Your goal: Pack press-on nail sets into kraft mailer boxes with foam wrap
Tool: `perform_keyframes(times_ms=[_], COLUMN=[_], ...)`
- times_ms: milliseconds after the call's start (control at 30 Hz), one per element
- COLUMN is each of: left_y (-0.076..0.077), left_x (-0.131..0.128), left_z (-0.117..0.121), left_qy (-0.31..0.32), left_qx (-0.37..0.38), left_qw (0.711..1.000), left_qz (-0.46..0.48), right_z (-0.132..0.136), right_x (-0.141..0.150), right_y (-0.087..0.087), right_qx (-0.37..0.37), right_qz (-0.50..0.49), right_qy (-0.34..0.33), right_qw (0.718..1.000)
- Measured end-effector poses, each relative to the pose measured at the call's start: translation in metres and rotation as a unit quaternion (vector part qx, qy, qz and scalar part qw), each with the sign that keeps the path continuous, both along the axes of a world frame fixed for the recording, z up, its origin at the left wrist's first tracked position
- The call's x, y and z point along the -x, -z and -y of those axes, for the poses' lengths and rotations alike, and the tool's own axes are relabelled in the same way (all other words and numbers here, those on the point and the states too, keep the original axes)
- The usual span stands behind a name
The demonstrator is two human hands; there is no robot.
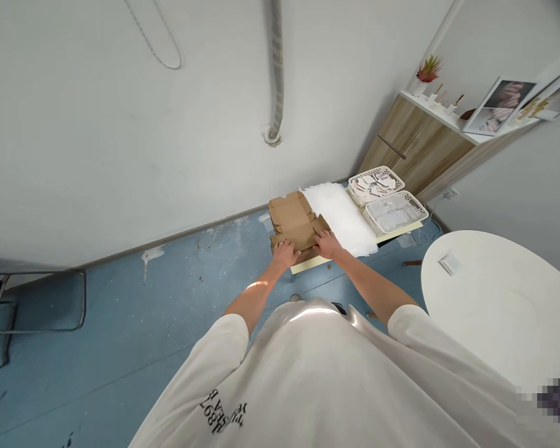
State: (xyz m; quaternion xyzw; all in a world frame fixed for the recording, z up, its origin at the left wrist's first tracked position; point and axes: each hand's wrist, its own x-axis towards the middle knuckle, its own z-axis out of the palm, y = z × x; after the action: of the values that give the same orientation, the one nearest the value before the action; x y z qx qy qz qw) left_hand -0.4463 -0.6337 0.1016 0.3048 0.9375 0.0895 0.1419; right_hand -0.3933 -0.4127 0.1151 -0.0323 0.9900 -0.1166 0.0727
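Cardboard, brown and partly folded open, lies directly under both hands on a pale-yellow-edged table. The left hand rests on its near edge, the right hand on its right side, fingers bent; I cannot tell whether either pinches it. Just right of the grip spread white sheets, with a far basket and near basket past them. Farther right stand a wood-fronted cabinet and a round white table. Scuffed blue floor stretches left of the grip; a white wall rises ahead.
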Motion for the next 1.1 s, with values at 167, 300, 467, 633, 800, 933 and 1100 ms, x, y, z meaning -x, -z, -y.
perform_keyframes(times_ms=[167,300,467,633,800,933,1100], left_y=[-0.001,-0.005,-0.030,-0.067,-0.089,-0.097,-0.107], left_x=[0.000,-0.003,-0.007,-0.008,-0.003,-0.003,-0.007], left_z=[0.004,0.004,0.004,0.004,0.004,-0.004,-0.034], left_qy=[0.027,0.048,0.102,0.144,0.129,0.114,0.124], left_qx=[-0.007,0.013,-0.030,-0.069,-0.093,-0.131,-0.149], left_qw=[1.000,0.998,0.992,0.978,0.978,0.975,0.968], left_qz=[-0.003,-0.025,-0.074,-0.133,-0.138,-0.140,-0.158], right_z=[-0.004,-0.006,-0.010,-0.016,-0.022,-0.031,-0.052], right_x=[0.007,0.009,0.008,0.012,0.020,0.023,0.006], right_y=[0.002,0.005,0.003,-0.013,-0.039,-0.058,-0.075], right_qx=[0.041,0.038,0.040,0.037,0.038,0.052,0.018], right_qz=[-0.023,-0.039,-0.061,-0.085,-0.109,-0.134,-0.186], right_qy=[0.013,0.022,0.021,0.000,-0.002,0.023,0.091], right_qw=[0.999,0.998,0.997,0.996,0.993,0.989,0.978])
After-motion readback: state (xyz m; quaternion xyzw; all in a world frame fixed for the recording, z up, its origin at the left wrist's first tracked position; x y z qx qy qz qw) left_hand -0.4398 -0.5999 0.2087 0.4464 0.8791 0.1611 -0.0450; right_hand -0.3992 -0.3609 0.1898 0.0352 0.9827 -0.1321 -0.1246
